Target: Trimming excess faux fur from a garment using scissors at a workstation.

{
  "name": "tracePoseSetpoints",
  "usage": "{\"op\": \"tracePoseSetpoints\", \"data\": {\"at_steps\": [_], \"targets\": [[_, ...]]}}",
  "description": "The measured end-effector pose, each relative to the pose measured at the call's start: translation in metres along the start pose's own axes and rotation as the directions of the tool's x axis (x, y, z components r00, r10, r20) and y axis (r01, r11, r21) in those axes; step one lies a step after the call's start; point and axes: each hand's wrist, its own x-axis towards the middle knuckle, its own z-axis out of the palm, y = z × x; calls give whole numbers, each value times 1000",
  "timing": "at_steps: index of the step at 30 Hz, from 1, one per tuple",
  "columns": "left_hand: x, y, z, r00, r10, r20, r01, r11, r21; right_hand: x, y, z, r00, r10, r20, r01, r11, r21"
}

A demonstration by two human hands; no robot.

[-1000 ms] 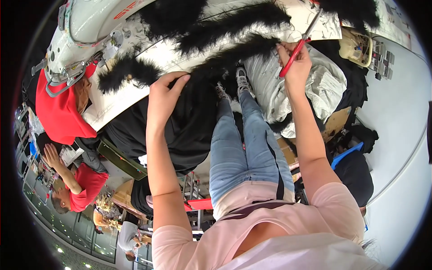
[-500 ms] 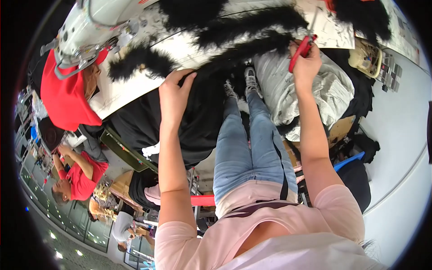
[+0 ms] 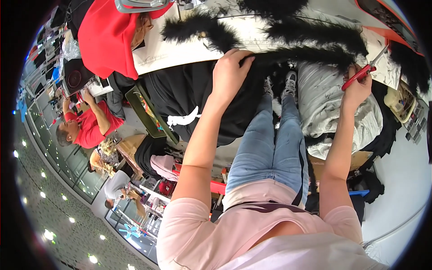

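A black fluffy trim strip (image 3: 310, 55), like feather or fur, runs between my hands along the near edge of the white worktable (image 3: 180, 56). My left hand (image 3: 229, 74) is closed on its left end, thumb and fingers at the edge. My right hand (image 3: 358, 90) grips red-handled scissors (image 3: 359, 78), blades pointing up and away to the right. Its fingertips are at the strip's right end; whether they pinch it I cannot tell. Behind lies another black fluffy strip (image 3: 319, 35), and a shorter fluffy piece (image 3: 198, 26) lies beyond my left hand.
Red cloth (image 3: 105, 40) hangs at the table's left, beside part of a sewing machine (image 3: 141, 5). Black fabric (image 3: 180, 92) and a grey-white bundle (image 3: 344, 112) lie below the table edge. A plastic basket (image 3: 400, 102) is at right. A co-worker in red (image 3: 99, 123) works at far left.
The whole view has swung, so table, hands and strip appear farther right. Both hands keep their places at the strip's ends, and the scissors stay in my right hand.
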Motion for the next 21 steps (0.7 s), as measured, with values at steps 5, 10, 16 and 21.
{"op": "tracePoseSetpoints", "data": {"at_steps": [5,10,16,21], "targets": [[3,2,-3,999,-20,-37,23,997,67,0,1,2,1000,12,6,-12,1000,13],[6,0,-1,996,28,-84,-22,997,72,-2,-5,3,1000,4,-2,-4,1000,-3],[7,-2,-1,995,21,-93,-12,995,102,1,3,1,1000,-18,-1,18,999,-47],[9,1,1,991,86,-103,-67,982,176,4,8,-2,998,-57,2,57,991,-121]]}}
